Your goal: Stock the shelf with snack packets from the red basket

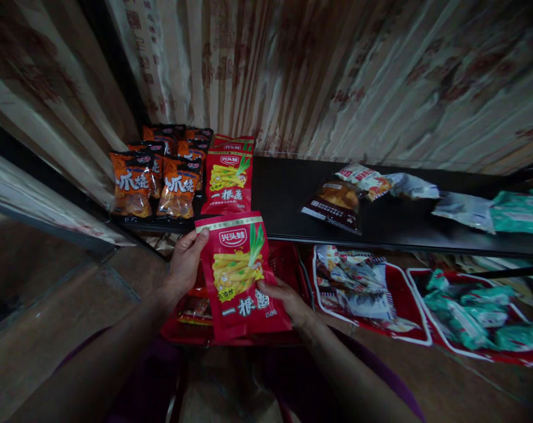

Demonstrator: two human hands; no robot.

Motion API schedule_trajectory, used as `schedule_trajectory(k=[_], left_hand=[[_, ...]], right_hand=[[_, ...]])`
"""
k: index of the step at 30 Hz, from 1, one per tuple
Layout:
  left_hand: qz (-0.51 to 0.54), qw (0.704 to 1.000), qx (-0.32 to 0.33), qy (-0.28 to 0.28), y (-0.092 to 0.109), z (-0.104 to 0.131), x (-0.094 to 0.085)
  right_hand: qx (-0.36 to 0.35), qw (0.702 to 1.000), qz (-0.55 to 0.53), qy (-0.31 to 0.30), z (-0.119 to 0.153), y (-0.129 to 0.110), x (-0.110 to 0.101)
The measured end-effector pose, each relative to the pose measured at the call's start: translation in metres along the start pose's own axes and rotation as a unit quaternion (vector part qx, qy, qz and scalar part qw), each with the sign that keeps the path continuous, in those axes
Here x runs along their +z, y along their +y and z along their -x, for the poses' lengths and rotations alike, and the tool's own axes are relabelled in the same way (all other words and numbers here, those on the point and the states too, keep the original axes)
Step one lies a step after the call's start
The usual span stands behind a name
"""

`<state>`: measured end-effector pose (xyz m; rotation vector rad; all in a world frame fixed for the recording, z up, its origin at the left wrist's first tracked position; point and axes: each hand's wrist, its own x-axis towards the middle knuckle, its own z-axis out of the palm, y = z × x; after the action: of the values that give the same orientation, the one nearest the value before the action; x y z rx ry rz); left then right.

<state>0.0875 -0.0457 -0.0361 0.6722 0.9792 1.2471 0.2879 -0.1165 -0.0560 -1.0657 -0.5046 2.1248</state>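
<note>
A red snack bag [238, 267] with yellow sticks and a green onion printed on it is held upright in front of me. My left hand [189, 255] grips its upper left edge, thumb on the front. My right hand [286, 299] pinches its lower right side. Just behind, on the black shelf [279, 194], stand matching red bags [229, 182]. To their left are several orange bags [132, 185] in rows. Below the held bag, a red basket [182, 335] contains more packets, partly hidden by the bag and my hands.
A brown bread bag [334, 202] and white and green packets lie farther right on the shelf. Under its front edge sit two red baskets, one with white packets [358, 288], one with green packets [482, 317]. A patterned curtain [302, 76] hangs behind.
</note>
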Motion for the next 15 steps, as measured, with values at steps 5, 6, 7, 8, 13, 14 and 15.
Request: schedule_trajectory(k=[5, 6, 7, 8, 13, 14, 15], left_hand=[[0.028, 0.999, -0.008, 0.015, 0.0032, 0.0017, 0.0007], [0.032, 0.999, -0.012, 0.019, 0.0037, 0.0021, 0.0007], [0.034, 0.999, -0.017, 0.022, 0.0041, 0.0023, 0.0005], [0.037, 0.999, -0.021, 0.024, 0.0044, 0.0025, 0.0001], [0.048, 0.998, -0.030, 0.032, 0.0043, 0.0032, -0.0039], [0.047, 0.998, -0.031, 0.036, 0.0043, 0.0035, -0.0046], [0.046, 0.998, -0.032, 0.039, 0.0046, 0.0038, -0.0053]], right_hand=[[0.003, 1.000, 0.017, 0.022, -0.0059, 0.0075, -0.0043], [0.007, 1.000, 0.018, 0.022, -0.0068, 0.0085, -0.0048], [0.010, 1.000, 0.019, 0.020, -0.0076, 0.0093, -0.0051], [0.012, 1.000, 0.019, 0.018, -0.0082, 0.0098, -0.0052], [0.014, 1.000, 0.007, 0.007, -0.0098, 0.0104, -0.0023], [0.013, 1.000, 0.005, 0.004, -0.0100, 0.0104, -0.0016], [0.011, 1.000, 0.004, -0.001, -0.0103, 0.0105, -0.0009]])
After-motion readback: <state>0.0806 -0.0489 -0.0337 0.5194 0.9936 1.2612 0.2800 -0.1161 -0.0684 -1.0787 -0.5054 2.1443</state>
